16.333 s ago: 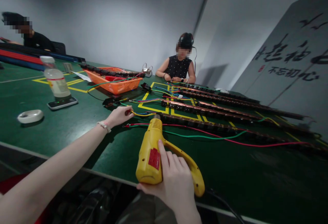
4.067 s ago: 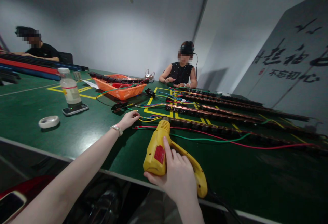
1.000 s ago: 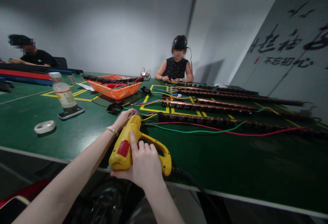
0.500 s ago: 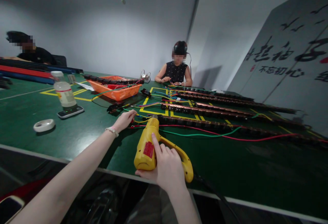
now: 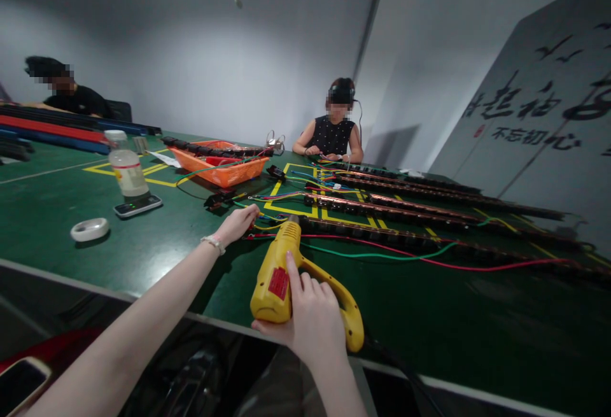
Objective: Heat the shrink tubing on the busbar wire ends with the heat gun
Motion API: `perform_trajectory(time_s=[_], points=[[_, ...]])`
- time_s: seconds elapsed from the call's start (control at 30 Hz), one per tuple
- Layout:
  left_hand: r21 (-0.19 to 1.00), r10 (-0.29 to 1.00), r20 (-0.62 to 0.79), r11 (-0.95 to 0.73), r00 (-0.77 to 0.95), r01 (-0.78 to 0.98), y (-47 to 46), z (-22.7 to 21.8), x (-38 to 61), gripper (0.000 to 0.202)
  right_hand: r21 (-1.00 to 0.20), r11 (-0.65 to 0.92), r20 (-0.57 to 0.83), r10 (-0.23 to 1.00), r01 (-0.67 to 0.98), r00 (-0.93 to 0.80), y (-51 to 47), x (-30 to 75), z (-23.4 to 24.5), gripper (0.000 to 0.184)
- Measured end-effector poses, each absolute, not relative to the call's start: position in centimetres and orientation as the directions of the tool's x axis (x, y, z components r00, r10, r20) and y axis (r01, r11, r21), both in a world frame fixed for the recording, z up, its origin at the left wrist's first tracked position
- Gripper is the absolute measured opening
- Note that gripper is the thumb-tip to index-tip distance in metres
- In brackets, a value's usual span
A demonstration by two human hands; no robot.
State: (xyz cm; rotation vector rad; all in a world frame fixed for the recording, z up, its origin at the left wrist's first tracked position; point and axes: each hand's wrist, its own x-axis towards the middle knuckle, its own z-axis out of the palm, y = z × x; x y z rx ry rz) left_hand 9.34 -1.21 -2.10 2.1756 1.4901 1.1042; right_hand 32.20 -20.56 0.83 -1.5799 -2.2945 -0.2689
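The right hand [image 5: 311,312] grips the heat gun [image 5: 273,270], its nozzle [image 5: 294,219] near the wires [image 5: 267,227], which the left hand [image 5: 238,224] pinches, presumably to steady them.

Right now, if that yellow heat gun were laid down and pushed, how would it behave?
The yellow heat gun in the right hand probably feels stiff: it looks hard and moulded. Being rounded, it might roll, though the looped handle would likely stop it soon. The black cord trailing from the handle could tug back.
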Motion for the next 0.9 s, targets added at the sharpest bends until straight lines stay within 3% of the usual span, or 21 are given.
perform_trajectory(time_s=[0.23, 0.4, 0.9], points=[[0.586, 0.873, 0.449, -0.448, 0.19, 0.676, -1.4, -2.1, 9.6, 0.034, -0.053, 0.382, 0.368, 0.867, 0.923, -0.337, -21.0, 30.6, 0.9, 0.115], [0.599, 0.87, 0.457, -0.456, 0.187, 0.658, -1.5, -2.0, 9.7, 0.034, -0.055, 0.409, 0.373, 0.855, 0.911, -0.361, -20.8, 29.2, 0.6, 0.127], [0.639, 0.879, 0.455, -0.433, 0.142, 0.636, -1.0, -1.9, 9.5, 0.046, -0.118, 0.49, 0.398, 0.82, 0.864, -0.411, -20.7, 26.7, 0.2, 0.132]])
